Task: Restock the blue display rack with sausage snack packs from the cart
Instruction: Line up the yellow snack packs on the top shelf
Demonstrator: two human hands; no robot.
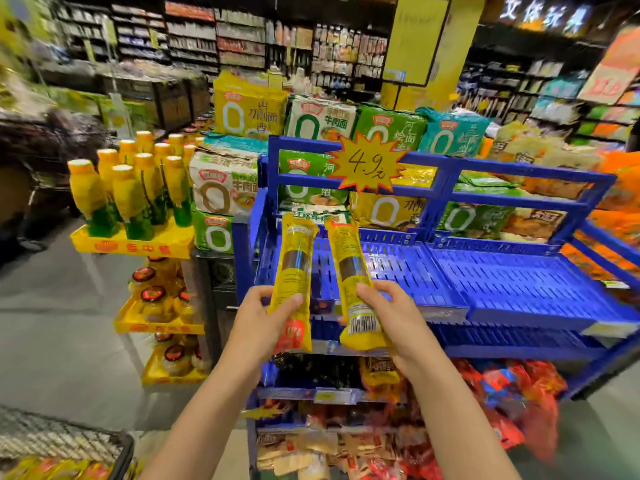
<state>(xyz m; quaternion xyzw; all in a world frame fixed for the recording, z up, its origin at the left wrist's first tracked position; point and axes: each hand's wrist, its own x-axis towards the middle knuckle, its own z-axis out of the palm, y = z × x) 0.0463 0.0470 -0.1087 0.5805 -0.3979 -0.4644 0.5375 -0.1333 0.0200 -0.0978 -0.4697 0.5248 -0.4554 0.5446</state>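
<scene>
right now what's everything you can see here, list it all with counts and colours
sausage packs: two, yellow, held upright side by side before the blue rack, one per hand
blue rack: one, blue, centre right; its top slotted trays are bare
price sign: one, yellow and red starburst reading 4.9, on the rack's top bar
noodle packs: many, yellow, green, white and teal, stacked behind the rack
bottles: about a dozen, yellow and green, on a yellow stand at left
jars: several, orange-lidded, on the stand's lower tiers
snack bags: many, red and orange, on the rack's lower shelves
cart: one, dark mesh, bottom left corner
left hand: grips the left pack
right hand: grips the right pack
</scene>
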